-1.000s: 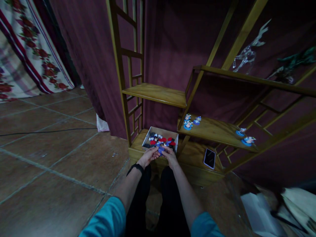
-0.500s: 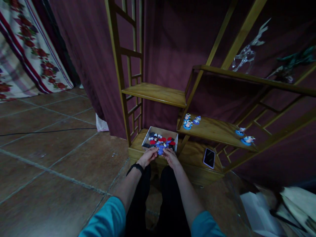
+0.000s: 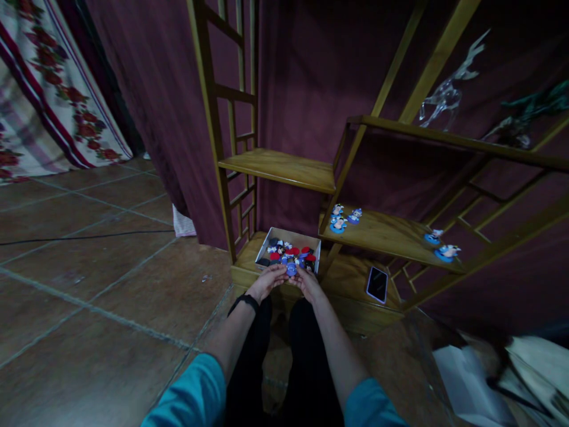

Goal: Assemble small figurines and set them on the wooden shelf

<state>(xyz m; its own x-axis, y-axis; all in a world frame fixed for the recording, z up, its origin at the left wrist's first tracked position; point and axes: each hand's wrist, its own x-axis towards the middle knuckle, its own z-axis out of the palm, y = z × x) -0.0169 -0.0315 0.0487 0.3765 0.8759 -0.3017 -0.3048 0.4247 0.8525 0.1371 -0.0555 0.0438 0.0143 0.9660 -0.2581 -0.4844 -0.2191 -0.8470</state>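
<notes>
Between the fingertips of my left hand (image 3: 269, 281) and my right hand (image 3: 307, 281) is a small purple-blue figurine (image 3: 291, 270), gripped from both sides. Its finer details are too small to make out. Just beyond my fingers, a shallow white box (image 3: 271, 233) rests on the bottom shelf at the left. Several figurine pieces (image 3: 292, 251) in red, black, white and blue lie jumbled inside it. My hands cover part of the box's near edge.
Several small figurines (image 3: 338, 224) on round bases stand on the middle shelf (image 3: 386, 237), at its left and right ends. A phone (image 3: 377, 285) lies below. A glass deer (image 3: 442, 101) stands higher up. White bags (image 3: 471, 385) are on the floor at right.
The purple-blue figurine has turned between my fingers, now showing a rounder face. My hands stay in nearly the same place; the box and the shelf figurines have not moved.
</notes>
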